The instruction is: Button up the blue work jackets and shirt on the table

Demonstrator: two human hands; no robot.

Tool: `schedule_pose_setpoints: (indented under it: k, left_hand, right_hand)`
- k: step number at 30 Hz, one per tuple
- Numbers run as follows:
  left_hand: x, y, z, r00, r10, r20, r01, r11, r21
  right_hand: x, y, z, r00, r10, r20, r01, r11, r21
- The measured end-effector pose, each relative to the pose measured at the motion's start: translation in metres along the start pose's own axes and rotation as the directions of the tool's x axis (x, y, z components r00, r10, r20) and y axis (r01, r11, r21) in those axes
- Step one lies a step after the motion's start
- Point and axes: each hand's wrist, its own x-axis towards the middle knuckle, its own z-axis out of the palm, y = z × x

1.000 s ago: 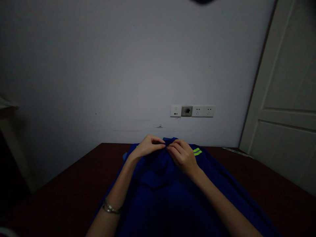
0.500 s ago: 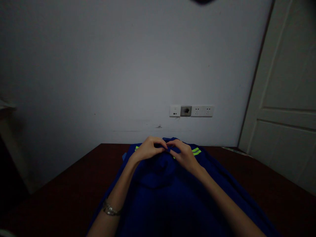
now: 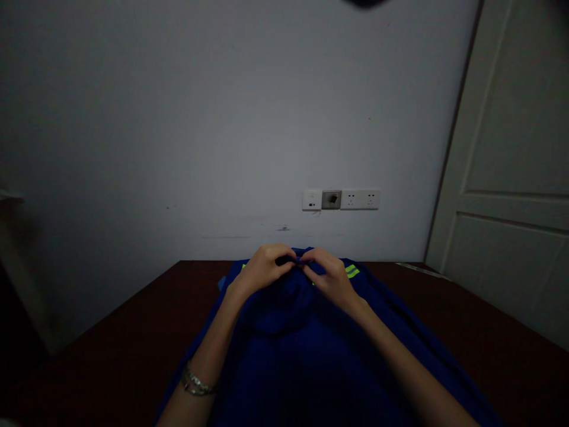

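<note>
A dark blue garment with yellow-green reflective strips, which looks like a work jacket (image 3: 284, 362), lies spread over the dark red table and reaches towards me. Near its far end, my left hand (image 3: 267, 267) pinches the blue cloth between thumb and fingers. Facing it, my right hand (image 3: 328, 274) pinches the same raised bit of cloth, its fingertips almost touching the left ones. Whether a button or other small part sits between the fingertips is too dark to see. One reflective strip (image 3: 352, 271) shows just right of my right hand.
The dark red tabletop (image 3: 146, 332) runs back to a pale wall (image 3: 231, 118). Low on the wall sits a row of sockets (image 3: 341, 200). At the right stands a white panelled door (image 3: 511, 178). A bracelet (image 3: 195, 379) circles my left wrist.
Both hands stay at the same spot on the cloth, with only a slight shift of the fingertips. The whole view has moved a little.
</note>
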Motion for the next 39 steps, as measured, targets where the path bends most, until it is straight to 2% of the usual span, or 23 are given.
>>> schedule_pose_setpoints:
  k: [3, 5, 8, 11, 13, 16, 18, 24, 28, 32, 35, 37, 39]
  left_hand:
    - [0.0, -0.003, 0.001, 1.0, 0.02, -0.023, -0.019, 0.999, 0.035]
    - [0.0, -0.004, 0.002, 0.999, 0.039, -0.022, -0.038, 0.998, 0.048]
    - [0.001, -0.002, 0.006, 0.997, 0.076, -0.001, -0.076, 0.995, 0.065]
    - [0.001, 0.0, 0.011, 0.992, 0.122, 0.03, -0.124, 0.987, 0.102]
    - [0.002, 0.002, 0.015, 0.987, 0.148, 0.057, -0.154, 0.979, 0.137]
    - [0.002, 0.005, 0.017, 0.981, 0.172, 0.09, -0.186, 0.964, 0.191]
    - [0.002, 0.007, 0.017, 0.977, 0.187, 0.098, -0.205, 0.951, 0.23]
    - [0.0, 0.017, 0.017, 0.97, 0.209, 0.125, -0.239, 0.919, 0.314]
    - [0.001, 0.021, 0.019, 0.973, 0.172, 0.155, -0.216, 0.917, 0.335]
    - [0.001, 0.025, 0.013, 0.982, 0.106, 0.155, -0.142, 0.96, 0.242]
    - [0.001, 0.025, 0.007, 0.997, -0.026, 0.07, 0.022, 0.998, 0.056]
    - [0.001, 0.022, 0.006, 0.988, -0.152, -0.007, 0.152, 0.988, -0.025]
    - [0.002, 0.017, 0.008, 0.976, -0.22, -0.009, 0.219, 0.974, -0.055]
  right_hand:
    - [0.003, -0.004, -0.001, 0.994, 0.103, 0.032, -0.107, 0.984, 0.146]
    - [0.006, -0.004, 0.0, 0.97, 0.238, 0.039, -0.241, 0.945, 0.219]
    - [0.007, 0.002, 0.003, 0.885, 0.464, 0.047, -0.455, 0.837, 0.303]
    - [0.008, 0.01, 0.002, 0.797, 0.589, 0.137, -0.592, 0.713, 0.377]
    - [0.008, 0.014, -0.002, 0.774, 0.587, 0.237, -0.631, 0.686, 0.363]
    - [0.01, 0.015, -0.01, 0.774, 0.533, 0.342, -0.627, 0.718, 0.3]
    - [0.012, 0.013, -0.015, 0.767, 0.53, 0.362, -0.635, 0.711, 0.304]
    - [0.015, 0.007, -0.024, 0.705, 0.582, 0.405, -0.709, 0.595, 0.378]
    - [0.014, 0.009, -0.023, 0.71, 0.59, 0.384, -0.702, 0.557, 0.443]
    - [0.013, 0.011, -0.019, 0.75, 0.571, 0.333, -0.66, 0.612, 0.436]
    - [0.013, 0.008, -0.018, 0.782, 0.561, 0.272, -0.622, 0.674, 0.398]
    - [0.013, 0.004, -0.018, 0.812, 0.529, 0.248, -0.584, 0.725, 0.365]
    - [0.013, 0.0, -0.017, 0.855, 0.468, 0.222, -0.518, 0.786, 0.337]
